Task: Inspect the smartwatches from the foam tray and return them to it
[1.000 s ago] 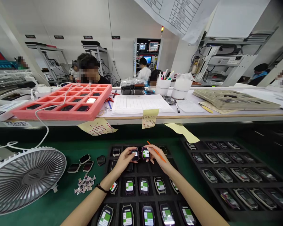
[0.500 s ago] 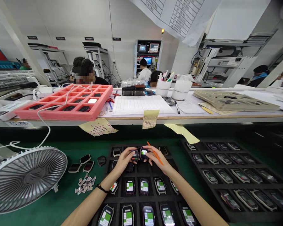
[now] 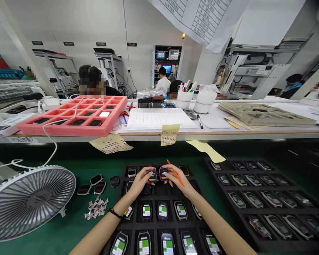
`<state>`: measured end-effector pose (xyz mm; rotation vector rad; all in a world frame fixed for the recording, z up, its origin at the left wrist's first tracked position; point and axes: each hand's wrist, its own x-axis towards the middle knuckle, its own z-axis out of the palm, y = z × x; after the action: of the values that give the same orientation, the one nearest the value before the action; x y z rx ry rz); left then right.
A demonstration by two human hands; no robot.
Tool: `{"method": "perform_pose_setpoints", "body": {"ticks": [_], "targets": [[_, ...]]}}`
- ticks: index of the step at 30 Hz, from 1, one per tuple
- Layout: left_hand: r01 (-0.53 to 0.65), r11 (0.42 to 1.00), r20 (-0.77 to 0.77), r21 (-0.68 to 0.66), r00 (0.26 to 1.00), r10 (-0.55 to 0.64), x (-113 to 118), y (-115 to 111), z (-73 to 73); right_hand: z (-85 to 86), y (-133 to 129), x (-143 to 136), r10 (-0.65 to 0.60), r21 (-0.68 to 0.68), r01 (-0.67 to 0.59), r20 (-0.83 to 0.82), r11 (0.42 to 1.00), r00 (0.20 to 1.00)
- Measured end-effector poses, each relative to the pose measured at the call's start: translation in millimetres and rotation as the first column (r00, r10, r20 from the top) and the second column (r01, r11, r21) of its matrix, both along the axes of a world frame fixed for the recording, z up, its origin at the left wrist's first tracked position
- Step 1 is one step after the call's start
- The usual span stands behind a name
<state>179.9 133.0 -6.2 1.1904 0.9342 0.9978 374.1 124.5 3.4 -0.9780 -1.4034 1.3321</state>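
Observation:
Two smartwatch bodies without straps are held side by side over the far rows of a black foam tray (image 3: 161, 190). My left hand (image 3: 142, 180) is closed on the left smartwatch (image 3: 152, 176), thumb on its screen. My right hand (image 3: 178, 179) grips the right smartwatch (image 3: 163, 174), with its thumb at the screen's edge. An orange pen-like stick (image 3: 175, 173) is also tucked in my right hand, slanting across the fingers. Both held screens are dark with small coloured bars. Nearer me, several watches in the tray, such as this watch (image 3: 163, 211), show green and white screens.
On the left stand a fan (image 3: 38, 200), loose watches (image 3: 96, 179) and a heap of small silvery pieces (image 3: 96, 208). A second watch tray (image 3: 251, 205) lies right. A shelf (image 3: 149, 134) ahead bears a pink foam tray (image 3: 106, 130) and papers (image 3: 159, 117); yellow notes (image 3: 170, 135) hang from its edge.
The right watch's screen has gone from green and white blocks to a dark display with coloured bars. Both hands stay nearly in place. A person across the shelf has shifted slightly left.

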Motion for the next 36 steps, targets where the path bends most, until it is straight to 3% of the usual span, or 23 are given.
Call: {"method": "perform_pose_setpoints", "body": {"ticks": [12,23,29,36], "targets": [[0.049,0.979,0.197,-0.199,0.98,-0.009,-1.8,-0.7,9.8,5.0,-2.5,0.0,-0.009,-0.016,0.008,-0.051,1.0,0.999],[0.019,0.998,0.017,-0.056,1.0,-0.018,0.2,-3.0,7.9,0.5,-1.1,1.7,0.016,-0.02,-0.017,-0.055,1.0,0.998],[0.018,1.0,0.032,-0.02,0.999,-0.017,0.7,0.5,1.4,-5.7,1.1,-0.1,0.082,-0.014,-0.083,-0.065,0.996,0.995],[0.018,0.998,0.032,0.056,0.999,-0.02,-0.6,2.6,-6.0,-1.6,-0.6,0.1,0.093,-0.014,-0.094,-0.053,0.995,0.994]]}}
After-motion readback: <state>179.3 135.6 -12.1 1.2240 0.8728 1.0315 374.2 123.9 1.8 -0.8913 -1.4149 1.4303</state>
